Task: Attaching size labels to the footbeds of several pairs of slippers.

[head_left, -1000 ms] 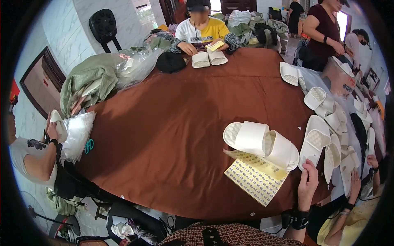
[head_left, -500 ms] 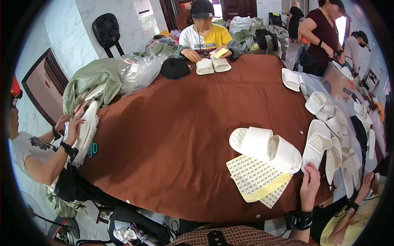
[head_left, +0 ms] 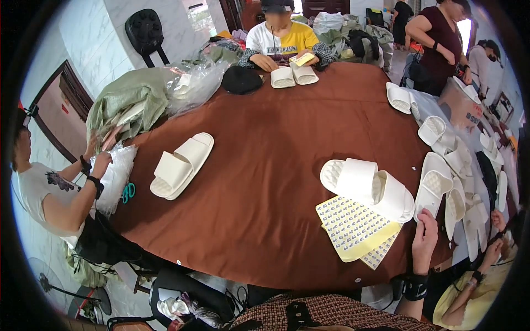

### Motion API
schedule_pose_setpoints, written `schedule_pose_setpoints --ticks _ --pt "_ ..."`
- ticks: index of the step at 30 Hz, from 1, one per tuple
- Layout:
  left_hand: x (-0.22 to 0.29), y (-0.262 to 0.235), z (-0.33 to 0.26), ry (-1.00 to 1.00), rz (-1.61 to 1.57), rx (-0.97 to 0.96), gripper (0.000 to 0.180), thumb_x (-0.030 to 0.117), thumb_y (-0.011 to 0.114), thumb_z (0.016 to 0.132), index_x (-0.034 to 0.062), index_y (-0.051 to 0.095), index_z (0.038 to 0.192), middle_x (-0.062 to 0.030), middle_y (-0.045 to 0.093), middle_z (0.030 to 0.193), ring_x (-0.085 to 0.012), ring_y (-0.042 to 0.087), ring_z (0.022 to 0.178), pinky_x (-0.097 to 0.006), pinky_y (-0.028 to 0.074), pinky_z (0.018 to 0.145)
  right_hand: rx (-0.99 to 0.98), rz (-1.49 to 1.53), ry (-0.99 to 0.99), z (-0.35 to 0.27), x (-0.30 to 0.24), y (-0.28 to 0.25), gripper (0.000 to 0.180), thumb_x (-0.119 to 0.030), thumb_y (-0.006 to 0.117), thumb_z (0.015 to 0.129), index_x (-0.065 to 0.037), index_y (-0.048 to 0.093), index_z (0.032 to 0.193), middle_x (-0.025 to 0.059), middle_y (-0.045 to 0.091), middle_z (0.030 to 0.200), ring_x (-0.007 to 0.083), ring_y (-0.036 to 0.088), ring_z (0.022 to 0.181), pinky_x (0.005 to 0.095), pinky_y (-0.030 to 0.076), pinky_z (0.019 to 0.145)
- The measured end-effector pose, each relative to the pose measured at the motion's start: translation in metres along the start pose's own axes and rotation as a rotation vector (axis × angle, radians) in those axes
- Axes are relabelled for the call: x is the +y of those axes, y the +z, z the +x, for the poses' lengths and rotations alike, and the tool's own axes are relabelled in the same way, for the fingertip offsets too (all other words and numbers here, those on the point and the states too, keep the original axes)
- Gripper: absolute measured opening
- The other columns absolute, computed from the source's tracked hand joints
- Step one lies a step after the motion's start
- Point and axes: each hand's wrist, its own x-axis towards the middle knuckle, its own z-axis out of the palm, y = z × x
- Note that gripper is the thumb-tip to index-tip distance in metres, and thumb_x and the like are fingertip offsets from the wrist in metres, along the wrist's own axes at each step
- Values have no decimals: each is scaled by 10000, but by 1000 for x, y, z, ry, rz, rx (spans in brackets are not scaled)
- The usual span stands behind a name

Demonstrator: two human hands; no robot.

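Observation:
My right hand (head_left: 425, 238) is at the right edge of the table, its curled fingers on the heel end of a white slipper (head_left: 432, 185). That slipper lies among other white slippers. Just left of it, a pair of white slippers (head_left: 356, 179) with quilted insoles rests partly over yellow-edged sticker sheets (head_left: 353, 226). The sheets carry rows of small printed labels and overlap each other. Farther left on the brown cloth lies another pair of white slippers (head_left: 182, 165), pressed side by side at a slant. My left hand is out of sight.
A brown cloth (head_left: 265, 165) covers the table. Opposite, a person holds a small sticker sheet beside white slippers (head_left: 292, 76) and a black cap (head_left: 241, 80). At left, another person handles a clear plastic bag (head_left: 117, 171) near teal scissors (head_left: 128, 193). More slippers (head_left: 458, 163) crowd the right side.
A pair of white slippers now lies on the left of the cloth, where none lay before. The whole view has shifted slightly. My right hand stays at the same slipper's heel.

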Motion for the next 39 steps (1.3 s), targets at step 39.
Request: schedule_pose_setpoints --ticks 39 --pt "-102 -34 50 -63 -182 -58 76 116 555 944 105 537 871 46 491 840 -119 469 794 -272 398 774 -5 109 48 -1 6 0 172 16 527 950 19 611 1100 178 633 1227 303 597 1148 364 438 1011"
